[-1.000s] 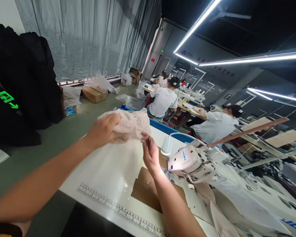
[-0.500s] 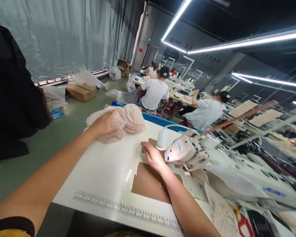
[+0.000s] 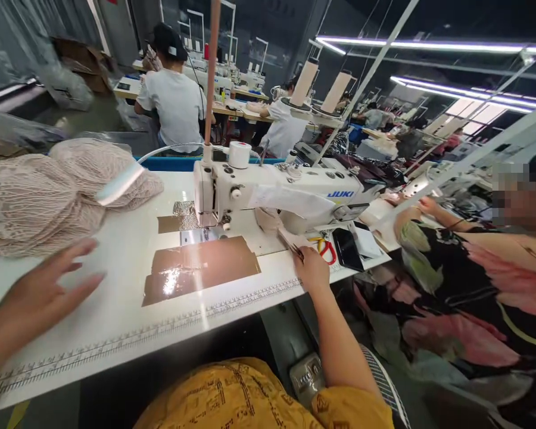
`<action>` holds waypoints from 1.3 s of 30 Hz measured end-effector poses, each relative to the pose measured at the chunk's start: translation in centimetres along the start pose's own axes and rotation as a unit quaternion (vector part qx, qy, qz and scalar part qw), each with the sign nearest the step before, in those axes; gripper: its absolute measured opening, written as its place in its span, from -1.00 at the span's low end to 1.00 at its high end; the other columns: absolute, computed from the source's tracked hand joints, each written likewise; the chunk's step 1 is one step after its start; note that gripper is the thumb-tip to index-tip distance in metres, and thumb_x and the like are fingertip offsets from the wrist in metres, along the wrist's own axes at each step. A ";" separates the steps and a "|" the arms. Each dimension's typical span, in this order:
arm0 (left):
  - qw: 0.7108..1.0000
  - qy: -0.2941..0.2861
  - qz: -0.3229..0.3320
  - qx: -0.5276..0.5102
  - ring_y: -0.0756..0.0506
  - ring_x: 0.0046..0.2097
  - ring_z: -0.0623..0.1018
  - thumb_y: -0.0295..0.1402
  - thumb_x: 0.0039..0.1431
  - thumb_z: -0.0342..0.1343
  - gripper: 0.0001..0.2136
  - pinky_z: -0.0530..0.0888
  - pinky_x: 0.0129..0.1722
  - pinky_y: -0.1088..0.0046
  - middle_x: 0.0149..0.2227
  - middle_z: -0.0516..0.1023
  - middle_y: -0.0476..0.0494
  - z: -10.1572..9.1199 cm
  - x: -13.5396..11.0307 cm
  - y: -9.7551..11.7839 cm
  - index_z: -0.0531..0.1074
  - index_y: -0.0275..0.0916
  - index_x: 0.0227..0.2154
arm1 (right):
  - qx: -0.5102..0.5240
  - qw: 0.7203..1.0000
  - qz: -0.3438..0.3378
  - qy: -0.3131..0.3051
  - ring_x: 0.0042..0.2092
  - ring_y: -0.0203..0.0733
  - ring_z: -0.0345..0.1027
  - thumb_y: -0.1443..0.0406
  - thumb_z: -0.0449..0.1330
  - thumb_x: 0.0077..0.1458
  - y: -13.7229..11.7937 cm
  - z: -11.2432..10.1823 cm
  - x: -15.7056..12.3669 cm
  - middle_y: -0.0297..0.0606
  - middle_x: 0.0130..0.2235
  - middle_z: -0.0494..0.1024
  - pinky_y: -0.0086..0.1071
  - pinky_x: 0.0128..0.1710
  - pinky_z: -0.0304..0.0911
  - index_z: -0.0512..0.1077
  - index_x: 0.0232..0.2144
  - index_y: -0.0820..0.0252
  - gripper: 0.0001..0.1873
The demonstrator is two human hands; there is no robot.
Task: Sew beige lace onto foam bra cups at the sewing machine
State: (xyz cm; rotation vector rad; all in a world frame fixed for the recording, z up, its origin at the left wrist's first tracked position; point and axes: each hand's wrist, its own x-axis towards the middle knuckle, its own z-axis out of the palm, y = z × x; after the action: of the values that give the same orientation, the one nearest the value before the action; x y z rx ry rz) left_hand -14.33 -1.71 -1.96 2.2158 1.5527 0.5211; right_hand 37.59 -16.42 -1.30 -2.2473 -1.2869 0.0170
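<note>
My left hand (image 3: 49, 298) hovers over the left of the white table (image 3: 129, 238), its fingers spread and holding nothing. Just beyond it lies a large bundle of pale pink lace (image 3: 31, 202), apart from the fingers. My right hand (image 3: 313, 269) is at the front edge, right of the sewing machine (image 3: 272, 187). Its fingers are closed on a dark, slim, pointed tool (image 3: 296, 249), its kind unclear. The tool meets a pale beige cloth piece (image 3: 268, 220) beside the machine. Brown tape-like sheets (image 3: 201, 268) cover the table before the needle area.
Red-and-yellow-handled scissors (image 3: 326, 250) and a black phone (image 3: 347, 249) lie right of my right hand. A white lamp (image 3: 120, 183) arches over the lace. A person in a floral top (image 3: 464, 298) sits close on the right. A printed ruler (image 3: 161, 330) lines the front edge.
The view has swung right. My left hand has come off the lace bundle and back toward me. My right hand has moved from the needle area to the right and closed on the dark tool.
</note>
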 end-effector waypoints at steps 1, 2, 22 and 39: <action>0.999 -0.018 -0.011 -0.043 -0.33 0.13 0.44 0.06 0.13 0.07 -0.43 0.57 -0.25 0.26 0.27 0.26 0.07 1.1 -0.4 2.6 0.13 0.24 0.21 | 0.020 1.000 -0.006 0.000 -0.31 -0.11 0.33 0.26 0.09 0.10 0.3 -0.2 -0.1 -0.14 -0.38 0.47 -0.33 -0.32 0.17 0.45 -0.40 0.24 -0.82; 0.992 -0.047 0.003 -0.119 -0.30 0.14 0.43 0.06 0.12 0.09 -0.45 0.56 -0.18 0.28 0.25 0.31 0.05 2.2 -0.8 5.3 0.21 0.19 0.18 | 0.042 0.999 -0.013 -0.001 -0.34 -0.14 0.31 0.23 0.08 0.12 0.2 -0.3 -0.3 -0.19 -0.42 0.45 -0.34 -0.34 0.16 0.43 -0.41 0.23 -0.79; 0.825 -0.002 -0.018 -0.565 -0.21 -0.10 0.54 -0.07 0.03 0.27 -0.69 0.46 -0.09 0.27 -0.11 0.58 -0.23 3.5 -6.4 17.2 0.56 -0.26 -0.39 | 0.478 0.721 -0.180 -0.469 -0.46 -0.32 0.16 -0.04 0.13 0.15 -6.2 1.8 -10.1 -0.31 -0.41 0.42 -0.42 -0.45 0.11 0.51 -0.10 0.14 -0.55; 0.818 -0.258 -0.007 -0.513 -0.15 -0.29 0.57 -0.21 -0.02 0.32 -0.74 0.50 -0.30 0.43 -0.42 0.56 -0.08 3.0 -7.7 13.4 0.53 -0.30 -0.34 | 0.442 0.694 -0.126 -0.554 -0.47 -0.38 0.13 0.03 0.29 0.00 -17.6 6.3 -8.6 -0.38 -0.48 0.37 -0.48 -0.52 0.04 0.55 -0.11 0.20 -0.53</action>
State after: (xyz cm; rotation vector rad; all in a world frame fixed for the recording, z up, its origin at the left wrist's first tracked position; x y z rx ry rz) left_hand -4.56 -13.52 1.65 1.3137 0.6968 0.5130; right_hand 17.26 -13.52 -0.70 -1.0528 -1.5572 1.7145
